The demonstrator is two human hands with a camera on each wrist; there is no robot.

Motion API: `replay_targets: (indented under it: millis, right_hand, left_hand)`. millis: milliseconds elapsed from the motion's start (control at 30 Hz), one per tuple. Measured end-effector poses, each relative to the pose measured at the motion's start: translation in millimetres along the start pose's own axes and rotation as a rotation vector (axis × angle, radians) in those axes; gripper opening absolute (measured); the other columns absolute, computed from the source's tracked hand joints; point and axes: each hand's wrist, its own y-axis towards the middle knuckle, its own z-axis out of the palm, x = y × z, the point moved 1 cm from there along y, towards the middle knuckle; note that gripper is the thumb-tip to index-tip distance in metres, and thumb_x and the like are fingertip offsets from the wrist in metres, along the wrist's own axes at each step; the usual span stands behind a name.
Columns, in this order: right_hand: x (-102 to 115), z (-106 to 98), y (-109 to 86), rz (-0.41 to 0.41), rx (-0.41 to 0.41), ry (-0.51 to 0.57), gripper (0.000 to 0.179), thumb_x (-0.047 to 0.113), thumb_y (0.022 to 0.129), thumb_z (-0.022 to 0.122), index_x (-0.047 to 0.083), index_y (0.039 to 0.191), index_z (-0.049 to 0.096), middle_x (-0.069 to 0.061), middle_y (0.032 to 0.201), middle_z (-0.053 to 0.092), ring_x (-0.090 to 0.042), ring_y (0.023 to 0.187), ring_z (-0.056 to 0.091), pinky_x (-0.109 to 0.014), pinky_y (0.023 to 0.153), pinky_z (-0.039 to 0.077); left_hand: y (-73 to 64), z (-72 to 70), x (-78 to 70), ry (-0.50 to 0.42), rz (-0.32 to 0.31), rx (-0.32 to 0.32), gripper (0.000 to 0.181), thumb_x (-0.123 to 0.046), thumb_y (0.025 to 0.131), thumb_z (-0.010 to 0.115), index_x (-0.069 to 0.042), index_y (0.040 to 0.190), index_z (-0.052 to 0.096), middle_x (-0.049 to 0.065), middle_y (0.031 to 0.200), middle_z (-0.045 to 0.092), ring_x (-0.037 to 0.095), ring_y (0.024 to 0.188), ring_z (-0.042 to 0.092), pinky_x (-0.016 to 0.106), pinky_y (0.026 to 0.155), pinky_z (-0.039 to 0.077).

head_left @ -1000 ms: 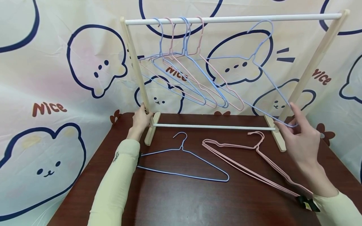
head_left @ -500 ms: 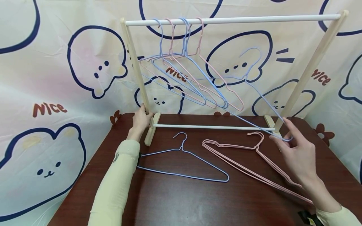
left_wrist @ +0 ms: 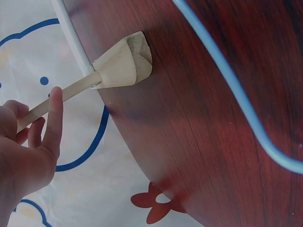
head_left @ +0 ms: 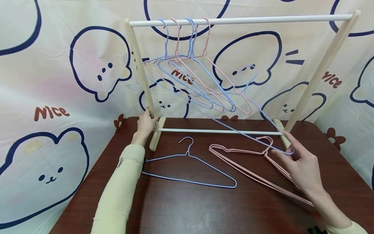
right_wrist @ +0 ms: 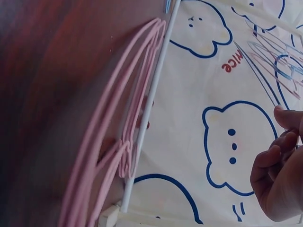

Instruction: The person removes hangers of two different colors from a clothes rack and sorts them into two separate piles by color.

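My left hand [head_left: 144, 126] grips the wooden left post [head_left: 142, 71] of a clothes rack, low down near its foot. In the left wrist view, fingers wrap that post [left_wrist: 78, 88] above its flared base. My right hand [head_left: 305, 165] pinches one corner of a blue clothes hanger [head_left: 276, 149] between thumb and fingers. This hanger tilts away to the left, its hook below the rack's top bar [head_left: 263, 19] and behind the hanging hangers' ends. In the right wrist view, the right hand [right_wrist: 284, 179] appears at the right edge with the fingers curled.
Several blue and pink hangers [head_left: 205, 39] hang on the left half of the top bar. A blue hanger [head_left: 204, 184] lies on the dark wood table [head_left: 193, 211], with stacked pink hangers [right_wrist: 97, 113] to its right. A white lower bar [head_left: 204, 131] joins the rack's feet.
My right hand has moved down and left with the blue hanger, whose hook has dropped from the top bar's height to well below it. The left hand has stayed on the post.
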Motion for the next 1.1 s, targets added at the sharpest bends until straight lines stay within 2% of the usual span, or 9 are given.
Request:
replay_targets:
  millis: [233,533,800,933,1100]
  right_hand:
    - [3.8,11.9,-12.7,-0.015,0.089,-0.001,0.067,0.011,0.078,0.084,0.021,0.139,0.059,0.007,0.071,0.048,-0.002,0.056,0.037,-0.024,0.049,0.029]
    - [7.8,30.9,-25.8,0.065,0.268,0.017,0.062,0.024,0.083,0.081,0.022,0.14,0.058,0.006,0.079,0.048,-0.002,0.055,0.037,-0.025,0.046,0.032]
    - [9.4,53.1,-34.1,0.04,0.347,0.061,0.06,0.021,0.081,0.083,0.021,0.137,0.06,0.007,0.076,0.046,-0.001,0.055,0.036,-0.024,0.046,0.034]
    - [10.4,64.5,-37.5,0.09,0.416,0.078,0.061,0.028,0.081,0.082,0.023,0.137,0.06,0.006,0.075,0.049,-0.002,0.055,0.037,-0.024,0.046,0.035]
    - [11.6,78.5,-40.4,0.176,0.511,0.163,0.06,0.03,0.082,0.081,0.019,0.137,0.06,0.004,0.075,0.052,-0.003,0.059,0.041,-0.023,0.05,0.037]
  left_hand:
    - [0.2,0.5,-0.5,-0.004,0.0,-0.002,0.043,-0.024,0.1,0.05,-0.009,0.14,0.04,0.022,0.113,0.063,0.038,0.088,0.071,0.028,0.051,0.057]
    - [-0.6,-0.1,-0.1,0.014,0.01,-0.013,0.041,-0.023,0.1,0.05,-0.008,0.137,0.041,0.022,0.112,0.063,0.036,0.083,0.071,0.028,0.051,0.057]
    - [-0.6,-0.1,0.1,0.003,0.003,-0.003,0.041,-0.023,0.1,0.051,-0.008,0.137,0.041,0.022,0.112,0.063,0.038,0.087,0.071,0.027,0.05,0.057]
    - [-0.9,-0.3,0.2,0.006,0.007,-0.005,0.041,-0.024,0.1,0.05,-0.008,0.137,0.041,0.023,0.112,0.063,0.038,0.087,0.071,0.027,0.05,0.057]
    - [-1.4,0.3,-0.4,0.014,0.005,-0.016,0.039,-0.024,0.1,0.051,-0.008,0.135,0.042,0.021,0.111,0.064,0.037,0.084,0.071,0.027,0.05,0.057]
